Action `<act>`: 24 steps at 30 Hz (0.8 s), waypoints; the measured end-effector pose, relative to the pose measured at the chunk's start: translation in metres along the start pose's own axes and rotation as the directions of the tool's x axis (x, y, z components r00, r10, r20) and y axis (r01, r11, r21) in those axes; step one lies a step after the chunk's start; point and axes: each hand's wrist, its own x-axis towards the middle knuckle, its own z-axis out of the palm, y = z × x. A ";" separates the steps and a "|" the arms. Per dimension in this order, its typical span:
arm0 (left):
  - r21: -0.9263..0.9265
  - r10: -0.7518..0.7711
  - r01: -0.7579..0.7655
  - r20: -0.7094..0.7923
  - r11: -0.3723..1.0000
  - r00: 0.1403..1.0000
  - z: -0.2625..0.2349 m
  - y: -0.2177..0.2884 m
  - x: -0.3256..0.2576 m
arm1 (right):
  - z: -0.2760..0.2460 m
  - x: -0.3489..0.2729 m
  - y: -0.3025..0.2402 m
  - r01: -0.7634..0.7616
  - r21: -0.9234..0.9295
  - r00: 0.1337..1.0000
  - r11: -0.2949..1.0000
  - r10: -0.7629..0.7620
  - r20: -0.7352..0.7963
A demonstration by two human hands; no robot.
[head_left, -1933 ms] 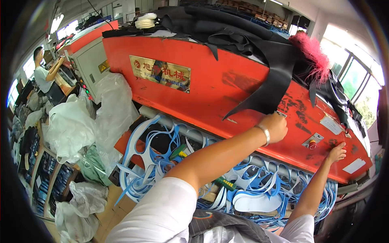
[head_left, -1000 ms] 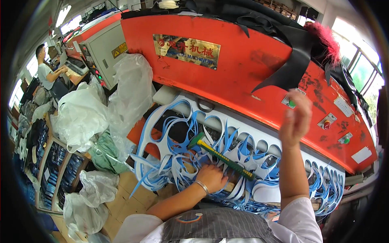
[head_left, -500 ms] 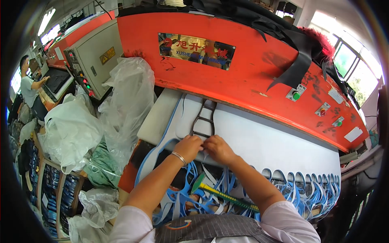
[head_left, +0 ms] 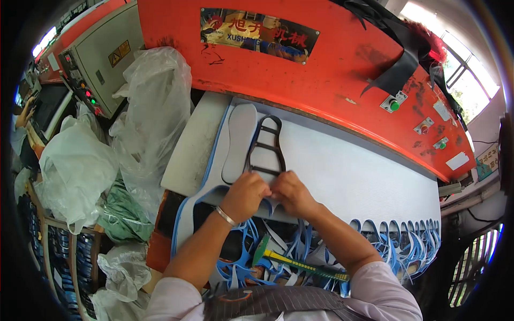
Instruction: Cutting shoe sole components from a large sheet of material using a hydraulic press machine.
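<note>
A dark sole-shaped cutting die (head_left: 267, 146) with crossbars stands on a white foam sheet (head_left: 348, 176) that has a blue underside. My left hand (head_left: 246, 195) and my right hand (head_left: 292, 193) meet at the die's near end, fingers closed on its rim. My fingers partly hide that end. Just left of the die, a sole-shaped outline (head_left: 241, 139) is cut into the sheet. A mallet (head_left: 305, 261) with a green head and yellow-green handle lies nearer me, on blue and white foam offcuts (head_left: 385, 251).
A red press (head_left: 342, 69) with buttons spans the far side above the sheet. Clear plastic bags (head_left: 152, 107) and a white bag (head_left: 77, 166) crowd the left, beside a grey control box (head_left: 101, 59). At far left, another person's arm (head_left: 24, 115) shows.
The die has come out from beneath the press's edge toward me, and its whole far end now shows. My hands stay on its near end. The view has tilted downward.
</note>
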 end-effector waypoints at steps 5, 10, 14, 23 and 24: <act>0.118 -0.091 0.085 0.046 0.989 0.995 0.013 -0.011 -0.021 | -0.018 0.031 0.006 -0.104 -0.107 0.797 0.989 0.147 0.586; 0.151 -0.007 0.010 -0.020 0.988 1.000 0.016 -0.015 -0.019 | -0.019 0.100 0.025 0.151 -0.539 0.859 0.829 0.160 0.487; 0.111 0.000 0.010 -0.092 0.994 0.996 0.013 -0.007 -0.010 | 0.011 0.113 0.056 0.197 -0.682 0.816 0.704 0.268 0.512; 0.311 -0.202 0.256 -0.197 0.915 0.959 0.033 -0.009 -0.035 | 0.025 0.089 0.087 0.164 -0.356 0.966 0.920 -0.077 0.247; 0.363 -0.153 0.204 -0.165 0.909 0.974 0.036 -0.002 -0.029 | 0.016 0.083 0.092 0.199 -0.290 0.978 0.936 -0.170 0.125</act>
